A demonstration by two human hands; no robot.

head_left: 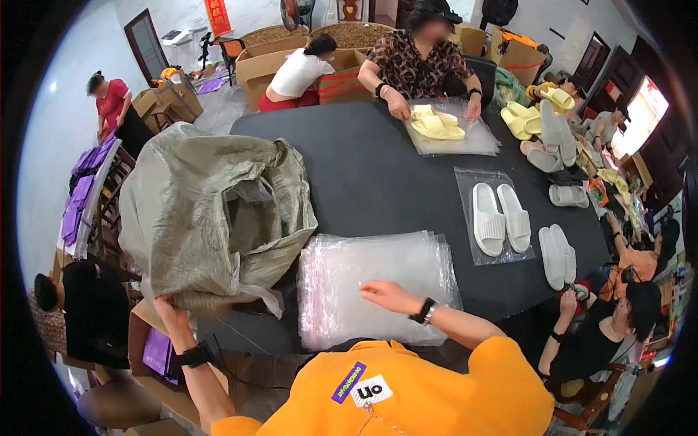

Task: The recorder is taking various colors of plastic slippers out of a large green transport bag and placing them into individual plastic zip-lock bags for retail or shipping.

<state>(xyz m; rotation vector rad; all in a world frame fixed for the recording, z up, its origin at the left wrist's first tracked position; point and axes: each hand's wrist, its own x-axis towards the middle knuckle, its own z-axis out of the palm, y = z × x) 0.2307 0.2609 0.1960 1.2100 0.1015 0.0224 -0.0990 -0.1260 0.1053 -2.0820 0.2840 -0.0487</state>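
Note:
A big grey-green woven sack (182,211) slumps on the table's left side, its mouth turned toward the right. At its near lower edge, my left hand (170,314) has its fingers closed on the material; the fingertips are partly hidden. Directly in front of me lies a stack of clear plastic bags (378,254), with pinkish edges along the left. My right hand (390,296) is over this stack, fingers stretched out, holding nothing. Whether it touches the top bag I cannot tell.
White slippers (502,221) lie on a clear bag to the right, beside another white pair (557,256). Across the dark table (349,174), a person handles yellow slippers (436,122) over clear bags. More slippers (549,138) pile up at the far right. Co-workers sit close on the right.

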